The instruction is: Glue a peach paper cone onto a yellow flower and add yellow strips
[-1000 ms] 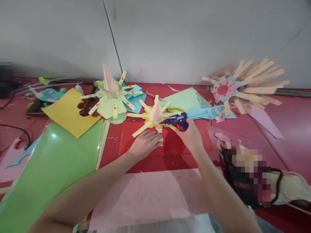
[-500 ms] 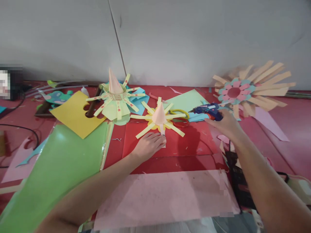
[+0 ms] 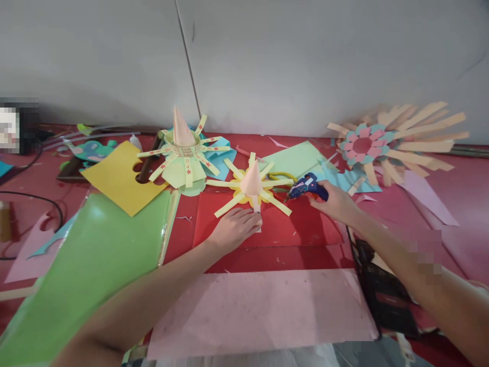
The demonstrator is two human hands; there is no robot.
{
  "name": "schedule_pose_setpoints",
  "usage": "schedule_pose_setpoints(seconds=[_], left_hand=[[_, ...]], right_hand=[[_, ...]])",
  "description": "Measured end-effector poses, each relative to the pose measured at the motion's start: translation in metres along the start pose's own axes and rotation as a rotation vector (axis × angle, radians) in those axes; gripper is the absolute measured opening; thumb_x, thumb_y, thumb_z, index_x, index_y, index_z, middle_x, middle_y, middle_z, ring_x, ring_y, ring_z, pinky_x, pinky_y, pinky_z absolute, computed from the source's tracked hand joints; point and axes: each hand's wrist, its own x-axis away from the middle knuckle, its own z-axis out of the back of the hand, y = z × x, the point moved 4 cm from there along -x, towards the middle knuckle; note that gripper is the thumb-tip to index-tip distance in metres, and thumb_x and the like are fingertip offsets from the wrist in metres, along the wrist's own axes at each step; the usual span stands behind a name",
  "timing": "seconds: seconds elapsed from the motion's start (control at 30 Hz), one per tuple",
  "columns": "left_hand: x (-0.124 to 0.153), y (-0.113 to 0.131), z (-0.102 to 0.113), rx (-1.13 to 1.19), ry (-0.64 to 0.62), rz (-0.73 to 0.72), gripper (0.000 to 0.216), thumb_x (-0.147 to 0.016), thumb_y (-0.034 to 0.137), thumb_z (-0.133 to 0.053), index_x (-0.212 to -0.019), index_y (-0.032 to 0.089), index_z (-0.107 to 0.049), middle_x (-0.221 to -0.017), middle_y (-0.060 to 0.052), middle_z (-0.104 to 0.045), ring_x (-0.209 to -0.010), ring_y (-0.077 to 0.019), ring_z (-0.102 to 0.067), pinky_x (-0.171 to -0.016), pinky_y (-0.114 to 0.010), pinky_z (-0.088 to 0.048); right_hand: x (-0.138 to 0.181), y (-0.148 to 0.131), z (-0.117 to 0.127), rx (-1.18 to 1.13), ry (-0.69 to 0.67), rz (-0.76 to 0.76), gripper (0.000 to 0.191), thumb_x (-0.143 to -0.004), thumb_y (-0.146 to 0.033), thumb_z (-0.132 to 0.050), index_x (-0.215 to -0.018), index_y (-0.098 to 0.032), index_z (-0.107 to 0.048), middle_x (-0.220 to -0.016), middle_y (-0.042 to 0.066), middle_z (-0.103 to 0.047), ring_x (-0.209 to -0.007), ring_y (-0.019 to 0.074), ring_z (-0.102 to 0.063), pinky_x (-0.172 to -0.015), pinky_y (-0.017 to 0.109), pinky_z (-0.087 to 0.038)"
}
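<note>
In the middle of the head view is a paper flower with a yellow scalloped base (image 3: 237,196), pale yellow strips spread around it and a pale pink cone (image 3: 252,182) upright at its centre. My left hand (image 3: 237,228) lies in front, its fingertips closed on a pale pink strip (image 3: 257,205) that runs from the cone's foot toward me. My right hand (image 3: 336,203) is wrapped round the handle of a blue glue gun (image 3: 305,187). The gun's nozzle points left and down, just right of the flower's strips. My right palm hides part of the handle.
A similar flower with star-printed strips (image 3: 187,153) stands at back left, beside a yellow sheet (image 3: 124,178). A fringed paper flower (image 3: 362,145) leans at back right. Under my hands lies a red sheet (image 3: 298,224); green sheets (image 3: 110,255) lie left, pink paper (image 3: 252,311) in front.
My right hand has brought the glue gun left and a little nearer to me, its nozzle now tipped down beside the flower. My left hand stays on the strip.
</note>
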Motion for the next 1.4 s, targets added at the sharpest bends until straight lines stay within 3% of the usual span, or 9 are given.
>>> schedule_pose_setpoints(seconds=[0.2,0.37,0.6,0.7,0.77,0.83,0.93,1.1,1.4], left_hand=[[0.001,-0.001,-0.001,0.016,-0.015,0.006,0.022,-0.094,0.027,-0.042,-0.104,0.016,-0.059,-0.095,-0.004,-0.071,-0.094,-0.0162,-0.065,-0.078,-0.030,-0.049],[0.001,-0.001,-0.002,0.009,-0.006,0.003,0.022,-0.094,0.028,-0.042,-0.102,0.016,-0.059,-0.095,-0.003,-0.071,-0.094,-0.0169,-0.065,-0.081,-0.032,-0.049],[0.003,-0.002,-0.006,0.037,-0.039,0.019,0.021,-0.093,0.027,-0.045,-0.103,0.016,-0.059,-0.097,-0.004,-0.070,-0.097,-0.0172,-0.064,-0.085,-0.033,-0.049],[0.002,-0.001,-0.004,0.023,-0.026,0.011,0.019,-0.093,0.027,-0.044,-0.100,0.017,-0.059,-0.098,-0.003,-0.071,-0.096,-0.0162,-0.064,-0.084,-0.032,-0.049],[0.001,0.000,-0.002,0.015,-0.010,0.005,0.020,-0.094,0.027,-0.042,-0.099,0.018,-0.059,-0.098,-0.002,-0.071,-0.095,-0.0154,-0.065,-0.083,-0.031,-0.049],[0.000,0.000,-0.001,0.013,0.000,0.005,0.020,-0.094,0.027,-0.042,-0.099,0.017,-0.059,-0.098,-0.002,-0.071,-0.094,-0.0154,-0.065,-0.083,-0.031,-0.049],[0.000,0.000,-0.002,0.000,0.001,0.003,0.020,-0.094,0.026,-0.042,-0.098,0.015,-0.058,-0.097,-0.003,-0.071,-0.093,-0.0159,-0.065,-0.082,-0.032,-0.049],[0.000,0.002,-0.002,-0.037,-0.001,-0.015,0.021,-0.094,0.027,-0.043,-0.101,0.015,-0.058,-0.097,-0.003,-0.071,-0.092,-0.0165,-0.066,-0.082,-0.033,-0.049],[-0.002,0.001,0.002,-0.088,0.034,0.003,0.022,-0.091,0.024,-0.049,-0.107,0.012,-0.058,-0.105,-0.004,-0.069,-0.097,-0.0180,-0.064,-0.087,-0.034,-0.048]], right_hand=[[-0.009,0.011,-0.007,0.046,-0.119,0.047,0.035,-0.070,-0.040,-0.058,-0.097,-0.018,-0.055,-0.084,0.006,-0.064,-0.073,0.0204,-0.060,-0.064,0.030,-0.044],[-0.007,-0.002,-0.011,0.390,-0.091,0.127,0.033,-0.077,-0.040,-0.054,-0.096,-0.014,-0.058,-0.097,0.013,-0.061,-0.090,0.0270,-0.059,-0.074,0.035,-0.045],[-0.006,-0.017,0.002,0.542,-0.173,-0.015,0.046,-0.074,-0.053,-0.058,-0.096,-0.013,-0.061,-0.095,0.015,-0.062,-0.088,0.0296,-0.059,-0.068,0.037,-0.044],[0.004,-0.041,0.019,0.391,0.018,-0.077,0.042,-0.075,-0.049,-0.058,-0.098,-0.013,-0.061,-0.097,0.015,-0.063,-0.087,0.0291,-0.059,-0.067,0.036,-0.045],[0.016,-0.068,0.023,0.105,0.144,-0.025,0.029,-0.082,-0.043,-0.051,-0.095,-0.018,-0.061,-0.092,0.010,-0.065,-0.080,0.0223,-0.061,-0.066,0.032,-0.045],[0.028,-0.093,0.014,-0.186,0.160,0.020,0.025,-0.086,-0.040,-0.046,-0.081,-0.020,-0.061,-0.076,0.005,-0.065,-0.069,0.0172,-0.060,-0.065,0.028,-0.045],[0.041,-0.114,-0.011,-0.308,0.239,0.048,0.025,-0.086,-0.036,-0.045,-0.073,-0.019,-0.057,-0.070,0.004,-0.063,-0.059,0.0141,-0.056,-0.059,0.025,-0.043],[0.052,-0.106,-0.039,-0.352,0.346,0.066,0.024,-0.086,-0.035,-0.045,-0.072,-0.019,-0.056,-0.068,0.003,-0.063,-0.061,0.0141,-0.057,-0.062,0.025,-0.045],[0.051,-0.075,-0.024,-0.427,0.467,-0.219,0.027,-0.084,-0.041,-0.049,-0.074,-0.018,-0.061,-0.068,0.003,-0.063,-0.064,0.0155,-0.058,-0.063,0.026,-0.045]])
